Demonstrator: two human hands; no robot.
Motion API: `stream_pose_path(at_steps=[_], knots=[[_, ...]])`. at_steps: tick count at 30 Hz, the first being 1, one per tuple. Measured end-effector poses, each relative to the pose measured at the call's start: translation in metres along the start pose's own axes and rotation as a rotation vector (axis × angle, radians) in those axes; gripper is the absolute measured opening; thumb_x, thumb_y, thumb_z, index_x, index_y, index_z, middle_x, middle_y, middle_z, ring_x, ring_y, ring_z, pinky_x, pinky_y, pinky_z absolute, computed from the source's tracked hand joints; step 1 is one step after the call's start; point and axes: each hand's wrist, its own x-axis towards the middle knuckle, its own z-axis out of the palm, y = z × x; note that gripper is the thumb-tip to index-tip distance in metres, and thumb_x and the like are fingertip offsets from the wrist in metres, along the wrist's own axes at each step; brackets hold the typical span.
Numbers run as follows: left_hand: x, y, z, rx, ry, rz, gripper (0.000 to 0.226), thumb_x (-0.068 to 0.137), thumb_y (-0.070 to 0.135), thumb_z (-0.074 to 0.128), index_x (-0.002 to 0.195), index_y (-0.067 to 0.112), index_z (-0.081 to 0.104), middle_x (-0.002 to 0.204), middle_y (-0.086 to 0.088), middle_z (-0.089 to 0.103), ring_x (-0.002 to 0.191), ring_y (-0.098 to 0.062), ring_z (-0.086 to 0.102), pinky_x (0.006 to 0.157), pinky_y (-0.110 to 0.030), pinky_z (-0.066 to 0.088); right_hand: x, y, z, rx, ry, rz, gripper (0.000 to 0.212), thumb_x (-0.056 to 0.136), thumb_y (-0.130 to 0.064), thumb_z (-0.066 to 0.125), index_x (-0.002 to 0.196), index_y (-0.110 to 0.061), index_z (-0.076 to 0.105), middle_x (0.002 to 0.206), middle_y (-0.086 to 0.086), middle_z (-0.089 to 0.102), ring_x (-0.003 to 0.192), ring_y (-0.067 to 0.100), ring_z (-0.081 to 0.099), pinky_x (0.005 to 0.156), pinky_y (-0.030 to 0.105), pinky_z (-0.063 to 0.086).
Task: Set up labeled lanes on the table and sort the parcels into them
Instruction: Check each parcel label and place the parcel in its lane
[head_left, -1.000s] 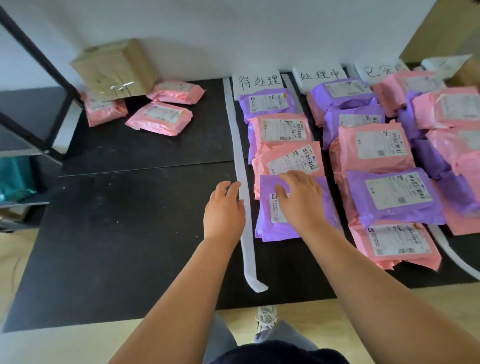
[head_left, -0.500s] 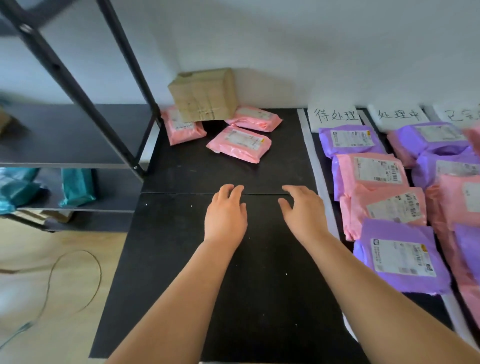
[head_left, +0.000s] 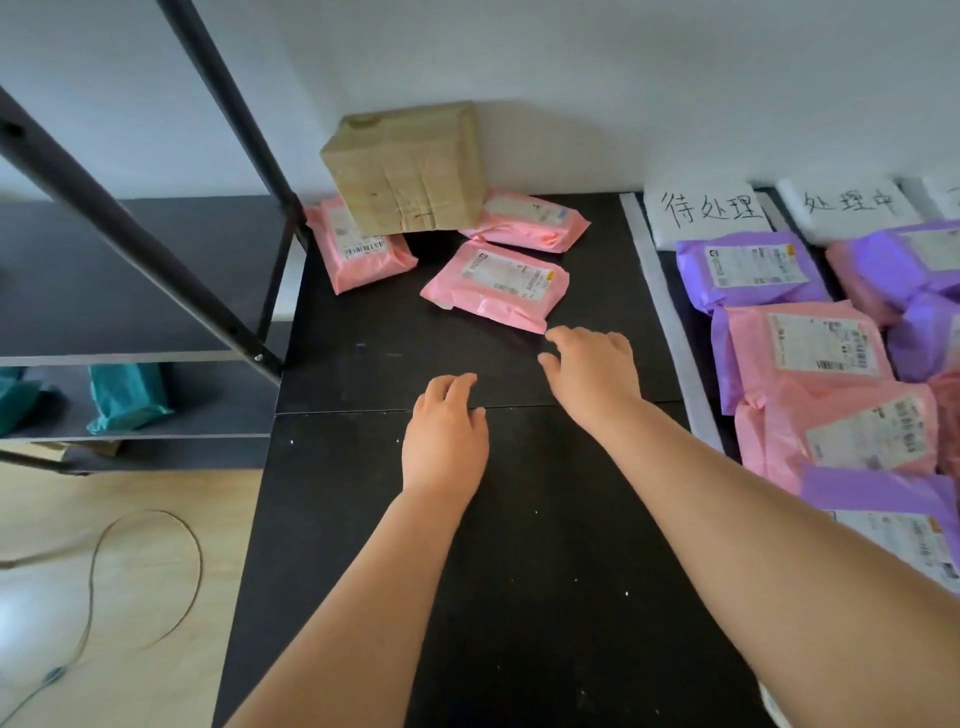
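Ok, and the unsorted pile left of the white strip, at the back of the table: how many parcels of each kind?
Pink bags: 3
Brown cardboard box: 1
Total: 4

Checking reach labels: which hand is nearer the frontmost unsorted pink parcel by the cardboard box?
Right. The right hand is just short of the near right corner of the pink parcel; contact is unclear. The left hand sits farther back, over the bare table.
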Motion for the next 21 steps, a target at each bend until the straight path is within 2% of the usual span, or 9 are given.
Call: stream_pose_path(at_steps=[4, 9, 13, 15, 17, 19, 21], knots=[[0.015, -0.001, 0.014, -0.022, -0.009, -0.046, 0.042, 0.101, 0.024, 0.051, 0.143, 0.023, 0.047, 0.143, 0.007, 0.045, 0.12, -0.016, 0.051, 0.097, -0.035, 0.05, 0.047, -0.001, 0.008, -0.098, -0.026, -0.028, 0.032, 0.103, -0.034, 0.048, 0.128, -0.016, 0.054, 0.112, 0.006, 0.064, 0.106, 0.025, 0.062, 0.106, 0.044, 0.041], [0.035, 0.002, 0.028, -0.046, -0.003, -0.074, 0.041, 0.1, 0.023, 0.053, 0.141, 0.023, 0.049, 0.141, 0.008, 0.047, 0.112, -0.018, 0.056, 0.092, -0.036, 0.052, 0.09, -0.008, 0.024, -0.153, -0.105, -0.068, 0.034, 0.099, -0.027, 0.055, 0.131, -0.018, 0.051, 0.128, 0.01, 0.056, 0.117, 0.028, 0.055, 0.11, 0.046, 0.036], [0.045, 0.003, 0.03, -0.048, 0.017, -0.094, 0.041, 0.1, 0.023, 0.053, 0.14, 0.023, 0.049, 0.141, 0.009, 0.047, 0.11, -0.018, 0.057, 0.092, -0.033, 0.052, 0.11, -0.009, 0.036, -0.146, -0.095, -0.063, 0.031, 0.098, -0.023, 0.055, 0.128, -0.019, 0.054, 0.129, 0.009, 0.054, 0.117, 0.028, 0.054, 0.113, 0.047, 0.033], [0.049, 0.003, 0.03, -0.05, 0.027, -0.104, 0.04, 0.1, 0.023, 0.052, 0.14, 0.024, 0.05, 0.141, 0.009, 0.046, 0.112, -0.017, 0.056, 0.092, -0.033, 0.051, 0.115, -0.01, 0.04, -0.174, -0.075, -0.069, 0.028, 0.097, -0.017, 0.055, 0.124, -0.018, 0.058, 0.123, 0.008, 0.056, 0.112, 0.028, 0.056, 0.113, 0.047, 0.033], [0.051, 0.004, 0.03, -0.052, 0.041, -0.109, 0.039, 0.1, 0.022, 0.052, 0.14, 0.023, 0.05, 0.141, 0.009, 0.047, 0.114, -0.016, 0.055, 0.092, -0.032, 0.051, 0.117, -0.012, 0.044, -0.19, -0.058, -0.072, 0.023, 0.096, -0.013, 0.056, 0.118, -0.016, 0.062, 0.108, 0.007, 0.06, 0.099, 0.026, 0.057, 0.112, 0.046, 0.033], [0.051, 0.004, 0.029, -0.048, 0.053, -0.106, 0.038, 0.1, 0.022, 0.052, 0.138, 0.022, 0.052, 0.14, 0.008, 0.048, 0.116, -0.016, 0.054, 0.091, -0.03, 0.05, 0.117, -0.012, 0.045, -0.197, -0.054, -0.071, 0.018, 0.097, -0.011, 0.055, 0.112, -0.014, 0.064, 0.087, 0.005, 0.055, 0.081, 0.023, 0.051, 0.104, 0.042, 0.037], [0.05, 0.004, 0.027, -0.042, 0.062, -0.106, 0.036, 0.1, 0.021, 0.052, 0.136, 0.021, 0.055, 0.138, 0.008, 0.049, 0.12, -0.014, 0.052, 0.092, -0.029, 0.049, 0.115, -0.012, 0.042, -0.202, -0.057, -0.072, 0.015, 0.097, -0.011, 0.055, 0.108, -0.014, 0.064, 0.075, 0.002, 0.05, 0.071, 0.02, 0.046, 0.09, 0.038, 0.038]])
